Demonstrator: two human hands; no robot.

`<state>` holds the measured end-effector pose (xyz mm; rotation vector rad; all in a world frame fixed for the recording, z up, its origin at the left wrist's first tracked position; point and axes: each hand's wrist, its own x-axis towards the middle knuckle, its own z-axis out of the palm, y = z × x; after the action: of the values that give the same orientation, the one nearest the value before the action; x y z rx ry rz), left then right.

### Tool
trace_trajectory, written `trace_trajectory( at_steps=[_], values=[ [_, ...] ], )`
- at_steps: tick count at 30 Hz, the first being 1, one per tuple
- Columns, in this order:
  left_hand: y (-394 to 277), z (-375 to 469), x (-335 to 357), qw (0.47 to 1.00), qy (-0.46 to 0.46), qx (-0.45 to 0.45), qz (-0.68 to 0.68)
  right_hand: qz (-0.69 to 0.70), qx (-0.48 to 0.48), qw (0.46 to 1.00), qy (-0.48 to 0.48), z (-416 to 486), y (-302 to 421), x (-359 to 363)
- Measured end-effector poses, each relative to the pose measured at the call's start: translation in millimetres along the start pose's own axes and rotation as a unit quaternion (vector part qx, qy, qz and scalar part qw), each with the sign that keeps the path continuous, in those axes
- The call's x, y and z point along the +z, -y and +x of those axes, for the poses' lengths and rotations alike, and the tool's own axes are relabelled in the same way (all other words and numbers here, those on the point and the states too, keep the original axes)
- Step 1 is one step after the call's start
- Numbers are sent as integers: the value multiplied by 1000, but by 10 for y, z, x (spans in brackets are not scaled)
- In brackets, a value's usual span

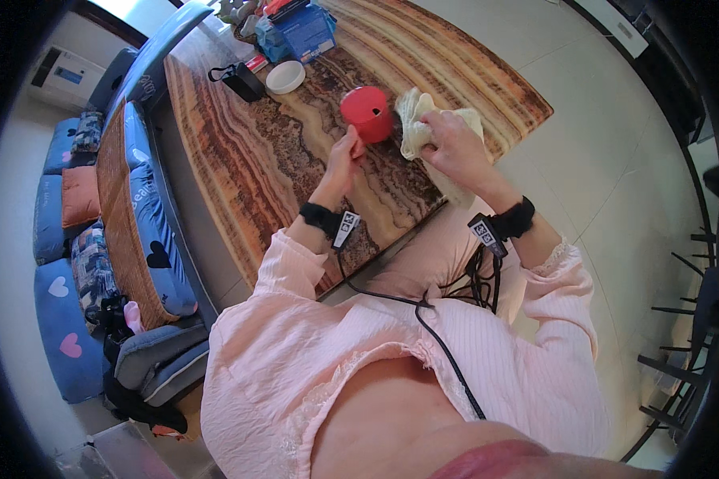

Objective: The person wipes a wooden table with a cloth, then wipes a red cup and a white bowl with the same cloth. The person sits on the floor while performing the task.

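My left hand (pixel 343 160) is at the near left side of a round red container (pixel 365 117), its fingertips against the wall. The container's flat red top faces up and has a small dark hole. It looks slightly blurred, and whether it rests on the table or is lifted is unclear. My right hand (pixel 457 143) grips a bunched cream cloth (pixel 417 129) with a loose, textured weave. Part of the cloth hangs past the table's edge below my wrist. A black strap with a small marked device sits on each wrist.
The stone-patterned table (pixel 311 173) carries a white round dish (pixel 286 77), a black box-shaped case (pixel 244 82) and a blue box (pixel 305 33) towards the back. Black cables (pixel 485 281) run from my wrists across my lap. A blue sofa (pixel 156 215) stands on the left.
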<state>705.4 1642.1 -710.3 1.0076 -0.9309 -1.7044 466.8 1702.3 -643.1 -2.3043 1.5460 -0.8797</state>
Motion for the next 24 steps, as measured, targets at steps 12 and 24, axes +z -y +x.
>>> trace_trajectory(
  at_steps=[12,24],
  values=[
    [-343,-264,-1048,967,-202,153,-2,-77,-229,955,170,1066,-178,1323],
    [-244,-160,-1122,967,-211,133,48,-242,38,963,111,2936,-977,1646]
  ],
)
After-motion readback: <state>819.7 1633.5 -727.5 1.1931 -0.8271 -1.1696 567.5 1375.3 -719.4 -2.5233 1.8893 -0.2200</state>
